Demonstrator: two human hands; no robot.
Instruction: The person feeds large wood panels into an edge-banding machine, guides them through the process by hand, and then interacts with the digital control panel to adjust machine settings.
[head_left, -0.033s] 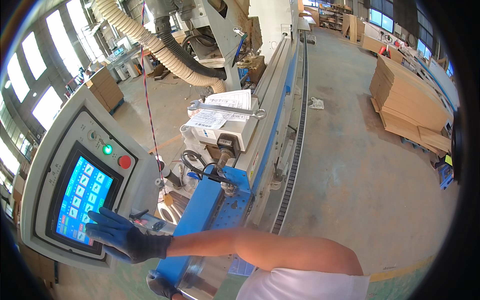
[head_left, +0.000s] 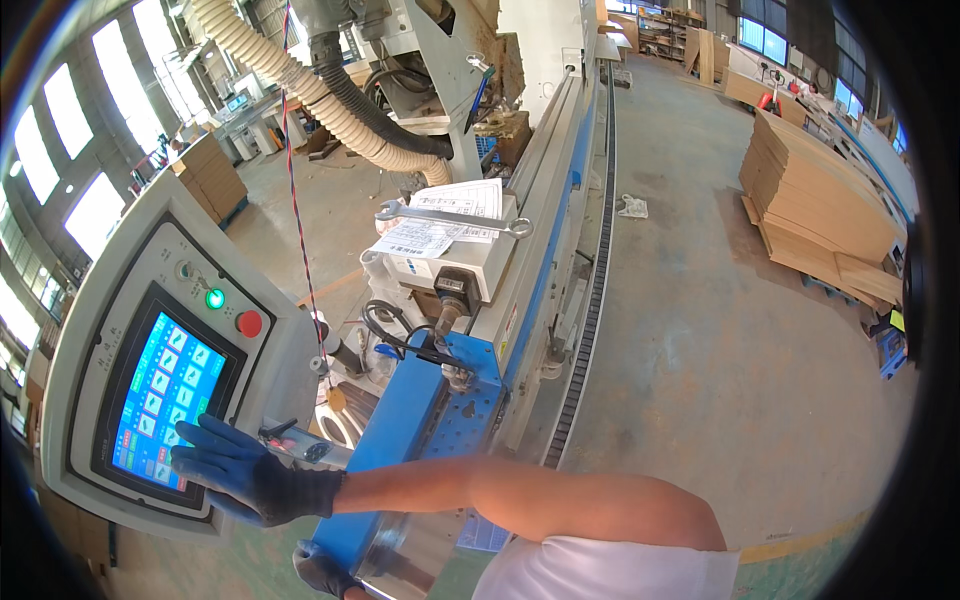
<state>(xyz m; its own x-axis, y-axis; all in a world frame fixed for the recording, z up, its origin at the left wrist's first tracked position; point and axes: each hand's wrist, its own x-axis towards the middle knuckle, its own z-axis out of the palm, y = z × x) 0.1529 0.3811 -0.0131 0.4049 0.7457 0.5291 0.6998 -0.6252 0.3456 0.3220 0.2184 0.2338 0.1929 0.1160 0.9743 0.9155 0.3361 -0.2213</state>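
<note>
My right hand (head_left: 250,478), in a dark blue work glove, reaches across to the touchscreen (head_left: 160,385) of a grey control panel (head_left: 75,400). Its fingers are stretched out and lie over the lower right part of the lit blue display; whether a fingertip presses it I cannot tell. On the panel, above the screen, are a glowing green button (head_left: 215,299) and a red knob (head_left: 249,323). My left hand (head_left: 322,568), also gloved, is low in the picture beside the near end of a blue machine beam (head_left: 385,430). Its fingers cannot be made out clearly.
A wrench (head_left: 450,218) lies on printed papers (head_left: 420,238) atop a white machine box. Thick ribbed hoses (head_left: 310,90) hang behind it. A long rail with a cable chain (head_left: 590,330) runs away from me. Stacked brown boards (head_left: 810,200) stand at the right on the floor.
</note>
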